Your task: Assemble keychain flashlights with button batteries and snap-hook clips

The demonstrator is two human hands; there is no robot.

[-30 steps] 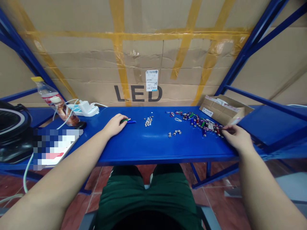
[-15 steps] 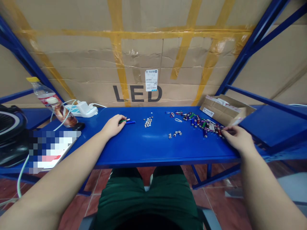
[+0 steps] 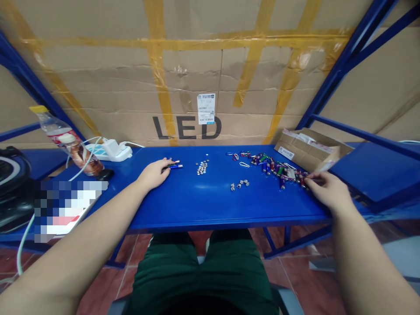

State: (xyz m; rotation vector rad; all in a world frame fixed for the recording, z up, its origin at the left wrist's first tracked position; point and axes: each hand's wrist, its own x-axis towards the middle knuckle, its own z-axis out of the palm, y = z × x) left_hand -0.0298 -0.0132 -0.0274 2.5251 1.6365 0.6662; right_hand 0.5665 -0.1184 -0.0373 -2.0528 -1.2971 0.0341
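Observation:
My left hand [image 3: 152,176] rests on the blue table, its fingers curled over small metal tubes that look like mini flashlights. A blue mini flashlight [image 3: 176,166] and a red one [image 3: 175,162] stick out past the fingertips; their other ends are hidden. At the right, my right hand [image 3: 329,189] has thumb and fingers pinched at the end of a pile of coloured mini flashlights [image 3: 268,166], on a dark red one partly covered. Silver button cells [image 3: 202,168] lie between the hands. Several small silver caps [image 3: 241,183] sit nearer the pile.
Loose carabiner clips [image 3: 244,164] lie by the pile. An opened cardboard box [image 3: 303,151] stands behind my right hand. To the left are a power strip [image 3: 113,152], a tilted drink bottle [image 3: 74,146] and a black round device [image 3: 15,188]. A large taped carton [image 3: 131,96] walls off the back.
A green flashlight showing at my left fingertips is now out of sight, and a red one shows beside the blue one. My right hand stays at the pile. The view has shifted slightly.

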